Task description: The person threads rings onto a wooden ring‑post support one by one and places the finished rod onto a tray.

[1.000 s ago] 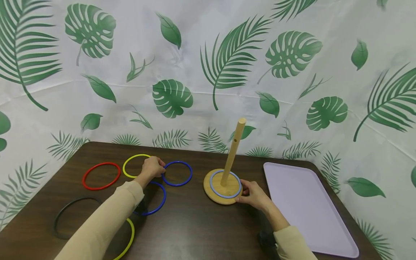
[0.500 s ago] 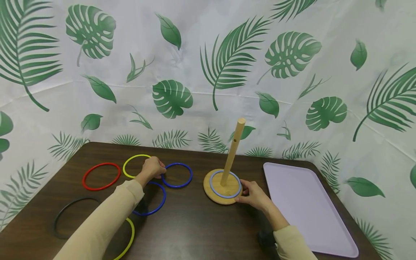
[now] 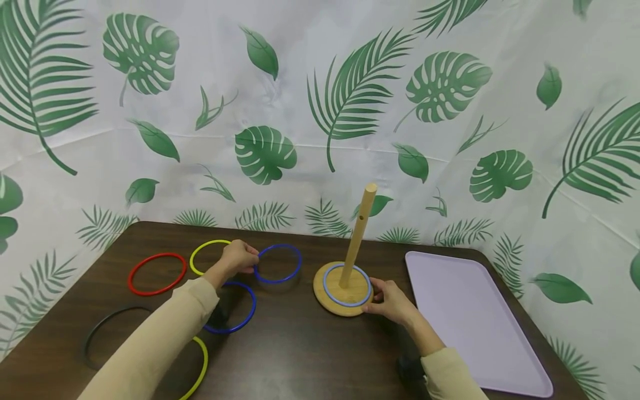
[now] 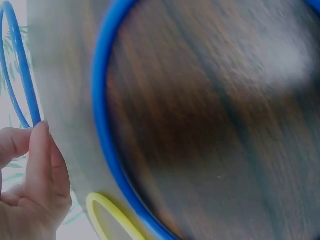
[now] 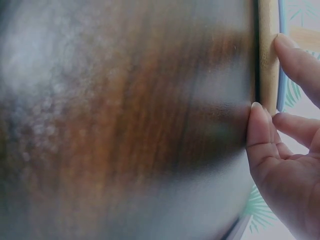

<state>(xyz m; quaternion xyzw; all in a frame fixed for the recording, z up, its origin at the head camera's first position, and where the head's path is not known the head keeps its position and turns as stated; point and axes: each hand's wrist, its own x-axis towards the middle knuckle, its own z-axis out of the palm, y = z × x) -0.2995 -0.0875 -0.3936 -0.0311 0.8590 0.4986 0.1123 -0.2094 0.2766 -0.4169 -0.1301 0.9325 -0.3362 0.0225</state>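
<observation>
My left hand (image 3: 237, 259) pinches a blue ring (image 3: 278, 282) between thumb and fingers, at its left edge. In the head view this ring looks raised slightly off the table; the left wrist view shows the ring (image 4: 28, 82) standing out from the fingertips. A wooden peg stand (image 3: 357, 239) with a round base stands right of it, its post appearing tilted in the head view. A light blue ring (image 3: 350, 305) lies on the base around the post. My right hand (image 3: 392, 303) grips the base's right edge, thumb and fingers on the rim.
Another blue ring (image 3: 255, 304) lies below my left wrist. A yellow ring (image 3: 192, 261), a red ring (image 3: 150, 294), a dark ring (image 3: 86, 341) and a second yellow ring (image 3: 206, 358) lie at left. A lilac tray (image 3: 480, 322) sits at right.
The blue ring in my left hand has come up off the table and shifted slightly to the right. My right hand keeps its place on the base.
</observation>
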